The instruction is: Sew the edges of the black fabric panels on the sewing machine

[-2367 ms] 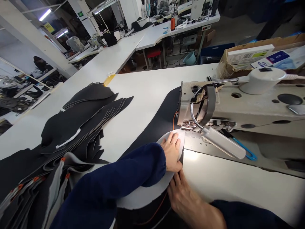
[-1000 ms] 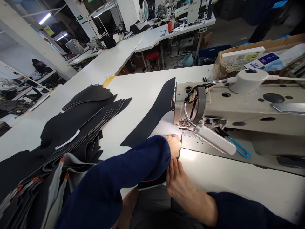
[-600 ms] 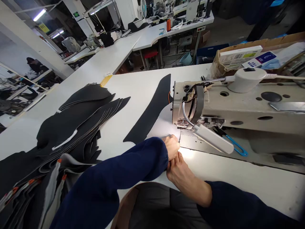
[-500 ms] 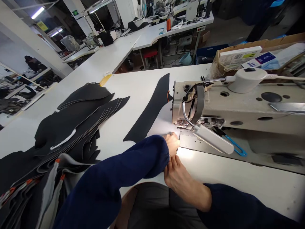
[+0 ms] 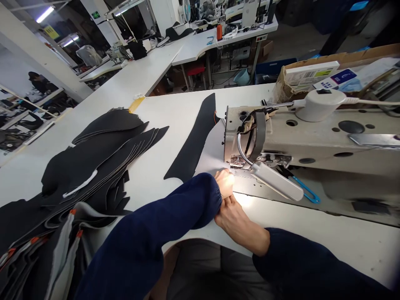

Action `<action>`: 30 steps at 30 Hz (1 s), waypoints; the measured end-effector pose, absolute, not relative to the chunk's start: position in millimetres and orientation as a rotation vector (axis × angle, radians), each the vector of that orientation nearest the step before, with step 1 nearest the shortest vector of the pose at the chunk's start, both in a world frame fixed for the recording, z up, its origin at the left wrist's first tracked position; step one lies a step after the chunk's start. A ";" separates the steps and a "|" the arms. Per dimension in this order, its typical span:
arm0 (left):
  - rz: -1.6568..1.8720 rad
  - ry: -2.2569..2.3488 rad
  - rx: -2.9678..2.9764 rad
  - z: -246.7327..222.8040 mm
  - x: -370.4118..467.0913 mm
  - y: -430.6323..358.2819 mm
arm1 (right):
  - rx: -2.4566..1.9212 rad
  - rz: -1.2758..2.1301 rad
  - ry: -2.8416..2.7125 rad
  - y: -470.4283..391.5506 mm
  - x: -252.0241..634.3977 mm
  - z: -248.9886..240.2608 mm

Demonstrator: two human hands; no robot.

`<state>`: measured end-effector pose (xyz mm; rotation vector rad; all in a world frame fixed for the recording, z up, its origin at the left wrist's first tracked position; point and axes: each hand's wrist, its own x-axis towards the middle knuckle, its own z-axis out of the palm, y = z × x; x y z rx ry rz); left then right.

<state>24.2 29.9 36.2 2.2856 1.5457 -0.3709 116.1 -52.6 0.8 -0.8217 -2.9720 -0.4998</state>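
A long black fabric piece (image 5: 195, 143) lies on the white table left of the sewing machine (image 5: 325, 141). A grey layer (image 5: 213, 148) shows along its right side and runs up to the needle area. My left hand (image 5: 225, 182), in a dark blue sleeve, is closed at the near end of this fabric, just in front of the presser foot (image 5: 239, 161). My right hand (image 5: 237, 220) is closed directly below, its fingertips tucked under my left hand. What the right fingers pinch is hidden. The machine lamp (image 5: 278, 181) lights the spot.
Stacked black fabric pieces (image 5: 103, 166) cover the left of the table, with orange-marked grey-backed ones (image 5: 67, 237) nearer me. Blue-handled scissors (image 5: 306, 189) lie under the machine arm. A cardboard box (image 5: 281, 85) with packets stands behind it. A person (image 5: 40, 83) sits far left.
The black fabric piece has shifted and turned slightly, and more of the grey layer shows beside it. Both hands have moved slightly up the view, still together.
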 end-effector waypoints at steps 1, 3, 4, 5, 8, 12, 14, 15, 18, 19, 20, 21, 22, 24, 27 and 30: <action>-0.360 1.540 2.306 37.6 21.4 28.5 | -0.794 -0.504 -2.974 -55.3 113.5 2.6; -0.363 1.507 2.346 40.4 13.0 22.0 | -0.748 -0.525 -2.968 -61.2 108.4 3.9; -0.378 1.471 2.371 41.2 8.0 17.4 | -0.742 -0.534 -2.961 -63.7 106.5 3.4; -0.393 1.427 2.395 41.4 3.1 12.7 | -0.742 -0.535 -2.955 -65.6 105.2 2.1; -0.399 1.320 2.464 38.0 -7.0 3.2 | -0.758 -0.541 -2.936 -66.2 105.6 -5.3; -0.398 1.350 2.520 29.9 -4.8 8.8 | -0.800 -0.603 -2.882 -57.6 110.7 -13.2; -0.404 1.384 2.521 26.7 -0.1 16.4 | -0.825 -0.557 -2.919 -52.7 111.0 -10.7; -0.401 1.397 2.520 25.5 2.3 20.3 | -0.845 -0.492 -2.957 -50.7 110.0 -7.6; -0.391 1.428 2.511 23.2 8.1 29.4 | -0.891 -0.199 -3.059 -47.3 102.9 3.4; -0.387 1.443 2.505 23.2 9.4 31.1 | -0.901 -0.130 -3.070 -46.9 100.3 5.7; -0.380 1.456 2.500 23.7 10.3 32.0 | -0.911 -0.096 -3.072 -46.5 98.1 6.6; -0.372 1.463 2.496 24.8 10.9 32.2 | -0.926 -0.092 -3.069 -46.1 96.7 5.9; -0.367 1.466 2.494 26.2 11.1 31.7 | -0.949 -0.115 -3.062 -45.6 96.4 3.7; -0.382 1.455 2.501 29.7 11.1 29.6 | -0.987 -0.214 -3.029 -44.4 98.5 -3.4; -0.450 1.402 2.525 33.4 12.1 27.5 | -0.997 -0.393 -2.947 -43.0 104.9 -13.3; -0.458 1.412 2.515 33.7 14.8 30.5 | -0.977 -0.491 -2.885 -43.4 108.4 -16.6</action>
